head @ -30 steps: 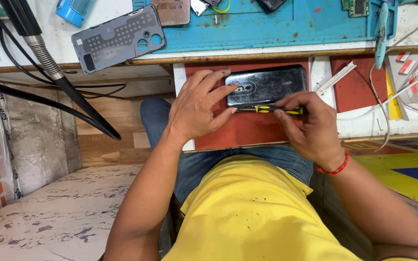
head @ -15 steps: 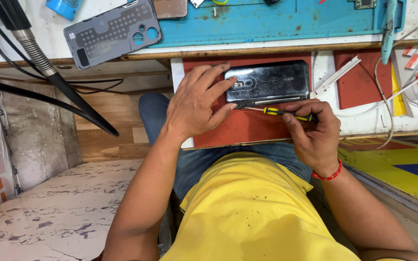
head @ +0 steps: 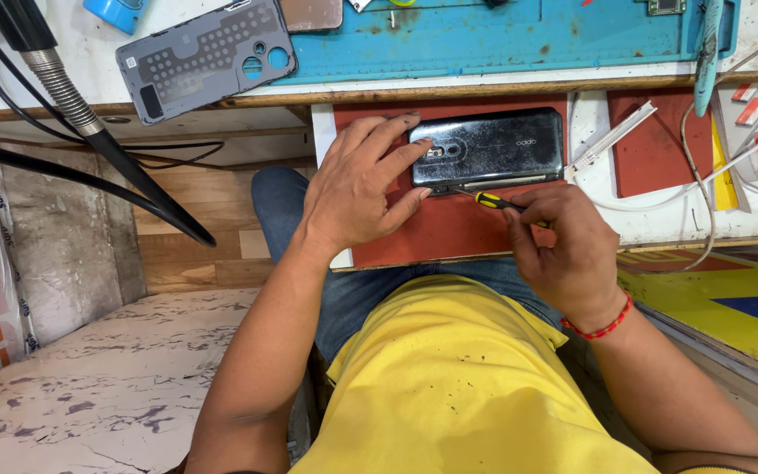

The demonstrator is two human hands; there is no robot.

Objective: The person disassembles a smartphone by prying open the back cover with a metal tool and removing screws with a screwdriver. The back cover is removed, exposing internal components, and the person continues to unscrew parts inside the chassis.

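My left hand (head: 357,189) lies spread and flat on the red rubber mat (head: 449,230) of the pull-out worktop, its fingers stretched over the left end of the glossy black smartphone (head: 493,147), which lies back up and lengthwise across the mat; the thumb presses against the phone's near edge, so the hand pins the phone down rather than closing round it. My right hand (head: 563,241) is curled shut around the small yellow-and-black screwdriver (head: 489,200), gripped between thumb and fingertips, with its thin metal tip laid against the near long edge of the phone, just beside my left thumb. A red thread bracelet (head: 600,326) circles my right wrist. Beyond the mat, on the upper worktop, a grey plastic phone back cover with camera cut-outs (head: 205,57) lies tilted, partly on a blue work mat (head: 502,39). To the right of the phone a slim white plastic strip (head: 611,136) rests slantwise, near a second red pad (head: 655,145), and white cables (head: 704,189) loop across that side. At the left a flexible metal-sheathed black arm (head: 63,88) hangs down over dark cables (head: 89,180). My yellow shirt (head: 458,386) and blue jeans (head: 361,290) fill the lower part of the view.
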